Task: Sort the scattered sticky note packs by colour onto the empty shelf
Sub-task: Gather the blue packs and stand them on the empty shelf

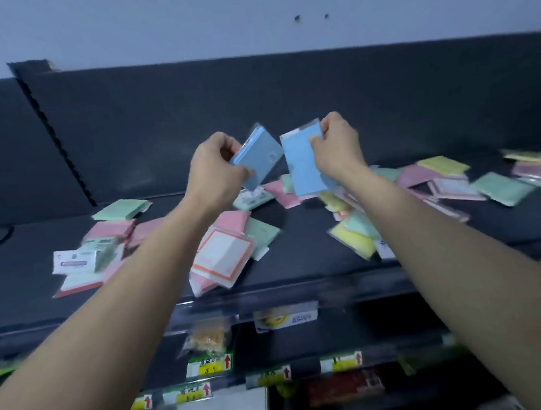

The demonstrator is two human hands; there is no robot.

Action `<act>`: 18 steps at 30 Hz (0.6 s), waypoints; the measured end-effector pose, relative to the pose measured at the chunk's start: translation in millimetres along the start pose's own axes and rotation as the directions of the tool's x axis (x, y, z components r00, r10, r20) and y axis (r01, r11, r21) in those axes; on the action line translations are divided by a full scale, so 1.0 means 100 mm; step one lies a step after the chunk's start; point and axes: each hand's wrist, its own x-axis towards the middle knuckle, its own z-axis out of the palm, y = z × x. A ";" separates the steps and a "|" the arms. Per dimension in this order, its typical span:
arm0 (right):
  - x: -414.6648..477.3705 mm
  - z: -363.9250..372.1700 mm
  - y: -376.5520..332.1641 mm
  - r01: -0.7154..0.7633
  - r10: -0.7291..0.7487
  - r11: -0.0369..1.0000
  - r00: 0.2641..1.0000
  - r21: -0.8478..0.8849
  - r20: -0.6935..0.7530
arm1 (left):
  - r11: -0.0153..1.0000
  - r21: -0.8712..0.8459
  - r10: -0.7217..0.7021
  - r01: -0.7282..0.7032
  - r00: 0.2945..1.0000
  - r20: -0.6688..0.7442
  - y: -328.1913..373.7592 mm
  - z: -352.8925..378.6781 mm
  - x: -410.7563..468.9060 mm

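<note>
Head: L grip [216, 170], R grip [338, 147] pinch film-wrapped packs [305, 167].

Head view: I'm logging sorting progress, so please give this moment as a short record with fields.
left hand: grips left blue sticky note pack, raised above the shelf
right hand: holds right blue sticky note pack by its top corner, raised
shelf: dark, packs scattered and mixed
loose colours: green pack, pink pack, yellow pack
sorted groups: none visible yet
</note>
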 end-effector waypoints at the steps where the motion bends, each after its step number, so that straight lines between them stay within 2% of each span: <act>1: -0.09 -0.16 0.08 -0.032 0.031 0.999 0.999 -0.021 -0.030 | 0.999 -0.029 0.028 -0.026 0.998 0.050 0.07 0.09 -0.04; 4: -0.39 -0.72 0.40 -0.165 0.159 0.985 0.981 -0.046 -0.108 | 0.988 -0.134 0.107 -0.080 0.972 0.208 0.33 0.43 -0.21; 7: -0.72 -1.37 0.75 -0.307 0.289 0.950 0.935 -0.064 -0.204 | 0.968 -0.205 0.207 -0.141 0.913 0.350 0.65 0.85 -0.45; 10: -1.13 -2.07 1.09 -0.482 0.465 0.876 0.842 0.005 -0.272 | 0.942 -0.297 0.285 -0.156 0.840 0.461 1.02 1.29 -0.77; 13: -1.69 -2.78 1.32 -0.618 0.624 0.777 0.734 0.116 -0.268 | 0.909 -0.366 0.383 -0.200 0.747 0.543 1.46 1.71 -1.19; 15: -2.13 -3.25 1.42 -0.669 0.687 0.722 0.665 0.176 -0.293 | 0.876 -0.424 0.458 -0.229 0.668 0.586 1.77 1.98 -1.55; 18: -2.85 -3.96 1.53 -0.762 0.724 0.638 0.545 0.112 -0.423 | 0.835 -0.498 0.536 -0.232 0.547 0.644 2.26 2.37 -2.21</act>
